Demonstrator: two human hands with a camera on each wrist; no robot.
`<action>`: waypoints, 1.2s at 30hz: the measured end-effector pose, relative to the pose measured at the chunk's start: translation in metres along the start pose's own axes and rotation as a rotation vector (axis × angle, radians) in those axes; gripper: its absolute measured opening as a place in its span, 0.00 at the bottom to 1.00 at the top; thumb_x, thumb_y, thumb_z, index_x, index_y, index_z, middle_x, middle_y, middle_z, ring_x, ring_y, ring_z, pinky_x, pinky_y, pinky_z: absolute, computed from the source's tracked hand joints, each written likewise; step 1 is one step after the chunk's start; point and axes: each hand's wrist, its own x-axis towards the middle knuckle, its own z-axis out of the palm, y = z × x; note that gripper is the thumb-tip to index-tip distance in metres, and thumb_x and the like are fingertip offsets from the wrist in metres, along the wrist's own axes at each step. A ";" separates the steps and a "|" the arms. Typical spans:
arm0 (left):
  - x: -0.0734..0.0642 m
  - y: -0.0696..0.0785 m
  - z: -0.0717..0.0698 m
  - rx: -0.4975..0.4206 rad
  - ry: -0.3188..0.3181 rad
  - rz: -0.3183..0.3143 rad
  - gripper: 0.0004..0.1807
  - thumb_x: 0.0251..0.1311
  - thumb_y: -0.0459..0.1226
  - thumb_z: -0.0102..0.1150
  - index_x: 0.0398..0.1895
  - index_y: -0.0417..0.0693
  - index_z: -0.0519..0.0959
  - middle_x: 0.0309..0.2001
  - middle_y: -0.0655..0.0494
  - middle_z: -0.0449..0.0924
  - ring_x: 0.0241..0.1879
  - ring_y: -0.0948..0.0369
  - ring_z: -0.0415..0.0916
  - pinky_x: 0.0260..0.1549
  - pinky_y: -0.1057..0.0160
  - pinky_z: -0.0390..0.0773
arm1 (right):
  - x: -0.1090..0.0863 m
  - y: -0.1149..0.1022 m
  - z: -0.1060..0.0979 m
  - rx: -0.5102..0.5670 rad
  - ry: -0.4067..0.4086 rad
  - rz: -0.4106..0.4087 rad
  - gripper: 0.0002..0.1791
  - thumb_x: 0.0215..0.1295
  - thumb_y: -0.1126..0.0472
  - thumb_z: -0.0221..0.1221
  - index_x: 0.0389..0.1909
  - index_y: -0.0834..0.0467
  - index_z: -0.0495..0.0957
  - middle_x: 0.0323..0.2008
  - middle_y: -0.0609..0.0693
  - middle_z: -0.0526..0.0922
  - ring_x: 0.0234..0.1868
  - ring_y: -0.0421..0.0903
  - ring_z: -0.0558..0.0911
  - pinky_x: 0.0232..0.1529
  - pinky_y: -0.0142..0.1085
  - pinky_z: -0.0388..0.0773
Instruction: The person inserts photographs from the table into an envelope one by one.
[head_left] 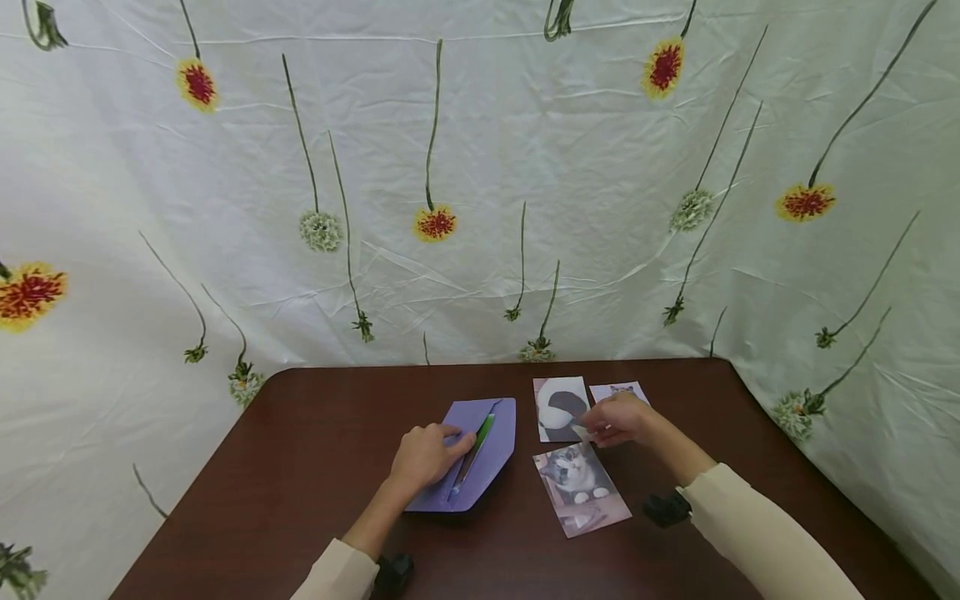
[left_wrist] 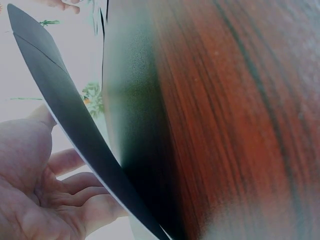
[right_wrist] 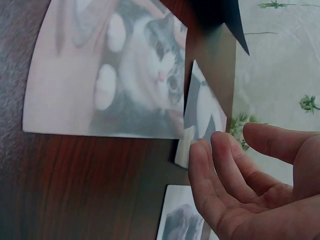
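My left hand (head_left: 427, 458) lies over a purple envelope (head_left: 498, 462), thumb and forefinger stretched across its surface. A pen with a green part (head_left: 483, 432) lies slantwise on the envelope, its middle close to the thumb. In the left wrist view the dark underside of the envelope (left_wrist: 70, 100) rises at an angle from the table. My right hand (head_left: 618, 417), fingers bent, pinches a small pale piece (right_wrist: 186, 140) at its fingertips. Just below it lies a cat photo (head_left: 581, 487); to its left is a photo of a grey-and-white shape (head_left: 558, 408).
Partly hidden behind my right hand, another cat photo (head_left: 630, 388) lies near the table's far edge. The dark brown table (head_left: 315, 450) backs onto a white cloth (head_left: 480, 167) printed with flowers. A dark band (head_left: 666, 508) sits at my right wrist.
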 end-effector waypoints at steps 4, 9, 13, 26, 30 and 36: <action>0.000 0.000 0.000 0.002 0.000 -0.003 0.25 0.65 0.58 0.59 0.51 0.49 0.88 0.49 0.43 0.88 0.44 0.43 0.85 0.39 0.48 0.83 | 0.003 0.009 -0.001 0.003 0.000 0.011 0.16 0.66 0.65 0.59 0.48 0.75 0.80 0.32 0.54 0.83 0.31 0.47 0.84 0.39 0.39 0.85; 0.000 -0.001 0.001 0.003 -0.005 -0.008 0.26 0.65 0.58 0.59 0.51 0.49 0.88 0.50 0.42 0.87 0.45 0.43 0.85 0.39 0.48 0.83 | 0.005 0.017 0.000 -0.002 0.009 0.020 0.16 0.66 0.65 0.58 0.48 0.75 0.80 0.35 0.56 0.85 0.32 0.47 0.83 0.40 0.41 0.86; 0.000 -0.001 0.002 -0.005 0.002 -0.003 0.26 0.64 0.58 0.60 0.50 0.49 0.88 0.49 0.42 0.88 0.44 0.43 0.85 0.38 0.48 0.83 | 0.010 0.024 0.001 0.013 0.032 0.041 0.15 0.65 0.66 0.58 0.45 0.74 0.81 0.34 0.57 0.85 0.31 0.47 0.83 0.39 0.39 0.86; 0.000 0.000 0.002 -0.004 0.002 0.001 0.25 0.65 0.57 0.59 0.50 0.49 0.88 0.49 0.43 0.88 0.43 0.43 0.85 0.38 0.48 0.83 | 0.014 0.032 0.006 0.027 0.052 0.056 0.10 0.62 0.66 0.61 0.39 0.71 0.83 0.26 0.49 0.82 0.25 0.42 0.79 0.32 0.33 0.82; 0.000 0.000 0.002 -0.008 -0.004 -0.007 0.26 0.65 0.58 0.59 0.51 0.49 0.88 0.49 0.43 0.88 0.43 0.44 0.85 0.39 0.48 0.83 | 0.015 0.034 0.005 0.005 0.045 0.048 0.10 0.62 0.66 0.60 0.38 0.70 0.82 0.26 0.50 0.81 0.26 0.42 0.78 0.32 0.32 0.81; 0.000 0.001 0.002 -0.007 0.001 -0.008 0.26 0.64 0.58 0.59 0.50 0.49 0.88 0.49 0.43 0.88 0.44 0.44 0.85 0.39 0.48 0.83 | 0.017 0.034 0.006 -0.012 0.043 0.058 0.06 0.62 0.65 0.61 0.34 0.66 0.82 0.26 0.49 0.78 0.25 0.41 0.76 0.30 0.30 0.79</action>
